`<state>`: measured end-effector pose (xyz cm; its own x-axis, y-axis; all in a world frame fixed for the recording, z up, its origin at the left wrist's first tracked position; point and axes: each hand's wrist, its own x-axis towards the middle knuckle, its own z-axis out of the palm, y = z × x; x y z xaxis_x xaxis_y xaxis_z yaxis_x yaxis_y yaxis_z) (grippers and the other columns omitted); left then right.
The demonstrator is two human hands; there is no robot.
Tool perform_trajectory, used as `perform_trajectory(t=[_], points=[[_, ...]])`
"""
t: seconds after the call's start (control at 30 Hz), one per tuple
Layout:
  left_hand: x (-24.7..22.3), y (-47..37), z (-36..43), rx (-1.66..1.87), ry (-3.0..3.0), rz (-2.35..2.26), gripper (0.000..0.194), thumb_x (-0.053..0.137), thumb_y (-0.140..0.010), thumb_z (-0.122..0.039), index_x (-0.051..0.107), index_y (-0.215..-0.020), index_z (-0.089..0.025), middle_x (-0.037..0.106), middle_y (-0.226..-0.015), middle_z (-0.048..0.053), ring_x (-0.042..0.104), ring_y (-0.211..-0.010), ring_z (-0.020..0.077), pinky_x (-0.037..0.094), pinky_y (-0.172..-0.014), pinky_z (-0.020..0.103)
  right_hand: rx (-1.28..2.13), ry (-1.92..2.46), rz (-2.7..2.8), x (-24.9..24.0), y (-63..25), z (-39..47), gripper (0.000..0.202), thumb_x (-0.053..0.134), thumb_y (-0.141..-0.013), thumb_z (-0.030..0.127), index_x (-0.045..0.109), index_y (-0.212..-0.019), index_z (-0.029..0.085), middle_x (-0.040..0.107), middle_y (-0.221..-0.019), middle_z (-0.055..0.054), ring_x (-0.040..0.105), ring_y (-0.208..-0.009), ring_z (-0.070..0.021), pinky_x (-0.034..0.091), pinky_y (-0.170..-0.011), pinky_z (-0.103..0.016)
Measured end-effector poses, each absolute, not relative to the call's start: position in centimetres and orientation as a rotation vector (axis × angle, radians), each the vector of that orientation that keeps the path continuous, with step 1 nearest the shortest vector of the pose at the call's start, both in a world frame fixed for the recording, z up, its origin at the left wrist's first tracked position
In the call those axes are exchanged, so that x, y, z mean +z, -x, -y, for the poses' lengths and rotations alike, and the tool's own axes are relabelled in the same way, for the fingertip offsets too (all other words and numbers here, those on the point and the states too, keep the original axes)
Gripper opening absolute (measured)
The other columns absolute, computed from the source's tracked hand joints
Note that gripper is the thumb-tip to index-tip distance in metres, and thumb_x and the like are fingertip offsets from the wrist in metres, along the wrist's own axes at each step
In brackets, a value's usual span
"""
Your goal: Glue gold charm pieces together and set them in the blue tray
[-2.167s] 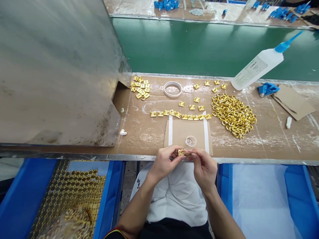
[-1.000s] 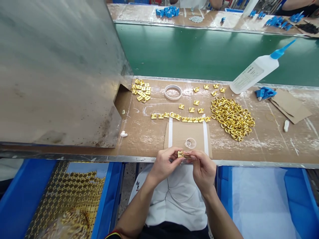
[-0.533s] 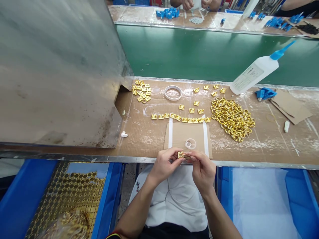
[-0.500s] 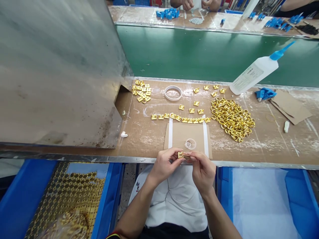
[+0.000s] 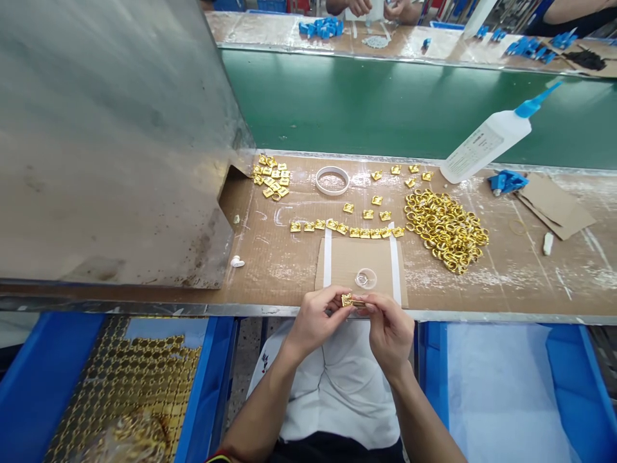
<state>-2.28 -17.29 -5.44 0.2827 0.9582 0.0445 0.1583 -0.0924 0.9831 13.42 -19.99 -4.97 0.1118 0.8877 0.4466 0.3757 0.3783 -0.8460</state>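
My left hand (image 5: 318, 318) pinches a small square gold piece (image 5: 346, 300) between thumb and fingers at the table's front edge. From the right, my right hand (image 5: 391, 325) closes on a thin gold-coloured tool (image 5: 358, 303), its tip at the gold piece; its exact kind is too small to make out. Just beyond my fingers, a small clear round dish (image 5: 365, 278) rests on a cardboard pad (image 5: 344, 257) with white tape strips. A row of similar gold pieces (image 5: 365, 233) lies along the pad's far edge, with several more scattered behind it.
Right of the pad is a heap of gold rings (image 5: 448, 228). Behind it stands a tilted white bottle (image 5: 486, 146) with a blue nozzle. A tape roll (image 5: 332, 181) lies mid-table. A metal housing (image 5: 120, 148) blocks the left. Blue bins (image 5: 219, 379) flank my lap.
The view has shifted slightly, so the table things appear a little further left. Both hands keep their hold, with the tool still at the gold piece.
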Motion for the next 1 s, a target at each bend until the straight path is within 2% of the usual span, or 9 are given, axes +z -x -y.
perform_trajectory(t=[0.3, 0.73, 1.0], points=[[-5.3, 2.2, 17.2, 0.997, -1.529, -1.067, 0.019, 0.069, -0.089, -0.028, 0.073, -0.101, -0.015, 0.076, -0.083, 0.006, 0.072, -0.067, 0.0149, 0.061, -0.062, 0.022, 0.482, 1.187, 1.53, -4.3, -13.3, 19.7, 0.021, 0.055, -0.098, 0.012, 0.071, -0.101, 0.025, 0.08, -0.091, -0.004, 0.078, -0.083, -0.0203, 0.064, -0.072, -0.03], [-5.4, 2.2, 17.3, 1.001, -1.457, -1.068, 0.019, 0.071, -0.087, -0.026, 0.072, -0.1, -0.013, 0.07, -0.073, 0.003, 0.068, -0.06, 0.0128, 0.058, -0.057, 0.019, 0.465, 1.204, 1.532, -3.8, -13.8, 19.4, 0.021, 0.054, -0.099, 0.012, 0.071, -0.099, 0.025, 0.078, -0.089, -0.004, 0.076, -0.082, -0.0198, 0.062, -0.073, -0.031], [-5.2, 2.0, 17.2, 1.016, -1.386, -1.113, 0.019, 0.073, -0.083, -0.025, 0.072, -0.097, -0.012, 0.066, -0.067, 0.0, 0.065, -0.054, 0.0112, 0.056, -0.053, 0.019, 0.199, 1.301, 1.578, -4.5, -15.8, 17.0, 0.019, 0.058, -0.096, 0.013, 0.073, -0.094, 0.025, 0.069, -0.088, -0.004, 0.069, -0.08, -0.0186, 0.057, -0.069, -0.031]])
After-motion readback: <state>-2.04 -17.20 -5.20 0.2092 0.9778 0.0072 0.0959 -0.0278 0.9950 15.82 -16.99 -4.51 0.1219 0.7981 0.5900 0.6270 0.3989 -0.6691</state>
